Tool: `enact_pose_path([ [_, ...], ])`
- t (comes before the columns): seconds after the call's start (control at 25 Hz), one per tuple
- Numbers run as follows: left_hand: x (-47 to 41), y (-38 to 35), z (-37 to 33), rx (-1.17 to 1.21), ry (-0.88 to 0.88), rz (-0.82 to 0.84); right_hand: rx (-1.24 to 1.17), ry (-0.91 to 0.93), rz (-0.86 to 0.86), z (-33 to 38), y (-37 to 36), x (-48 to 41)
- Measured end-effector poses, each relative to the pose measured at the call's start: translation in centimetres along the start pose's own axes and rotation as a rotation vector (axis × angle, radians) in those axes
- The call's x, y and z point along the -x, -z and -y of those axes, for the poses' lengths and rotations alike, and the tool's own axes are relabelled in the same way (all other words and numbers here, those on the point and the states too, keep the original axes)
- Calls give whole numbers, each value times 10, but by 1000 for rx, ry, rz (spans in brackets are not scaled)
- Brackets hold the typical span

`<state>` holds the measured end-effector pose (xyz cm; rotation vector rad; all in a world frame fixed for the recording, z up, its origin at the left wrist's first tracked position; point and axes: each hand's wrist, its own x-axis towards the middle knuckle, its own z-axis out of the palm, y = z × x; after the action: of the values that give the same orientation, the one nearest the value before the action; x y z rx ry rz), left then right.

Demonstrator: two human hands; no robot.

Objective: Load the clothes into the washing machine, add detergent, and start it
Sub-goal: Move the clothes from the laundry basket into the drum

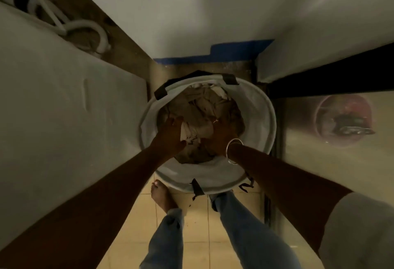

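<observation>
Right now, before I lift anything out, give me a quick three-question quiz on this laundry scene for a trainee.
1. True or false: the left hand and the right hand both touch the clothes inside the basket.
2. Which wrist wears the bangle? A left, B right, C neither.
3. Fill in: the basket stands on a ___ floor.
Key: 1 true; 2 B; 3 tiled.
</observation>
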<state>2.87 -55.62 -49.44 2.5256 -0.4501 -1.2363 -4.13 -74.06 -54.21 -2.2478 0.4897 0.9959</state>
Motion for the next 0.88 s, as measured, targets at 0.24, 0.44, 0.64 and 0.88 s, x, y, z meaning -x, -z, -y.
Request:
enact_pose_path([
  [0.24,-103,-75,50,-405,71,22,169,15,-14,-39,-67,-102],
  [0.44,-143,-100,61,-274,-5,-24,74,-22,-32,-33,-81,-137],
  [0.64,-111,-69,52,-103,-97,-39,-111,64,-264,-23,-50,-105],
  [0.88,-29,-29,27,-9,-248,-114,-301,144,-324,17,17,-5],
])
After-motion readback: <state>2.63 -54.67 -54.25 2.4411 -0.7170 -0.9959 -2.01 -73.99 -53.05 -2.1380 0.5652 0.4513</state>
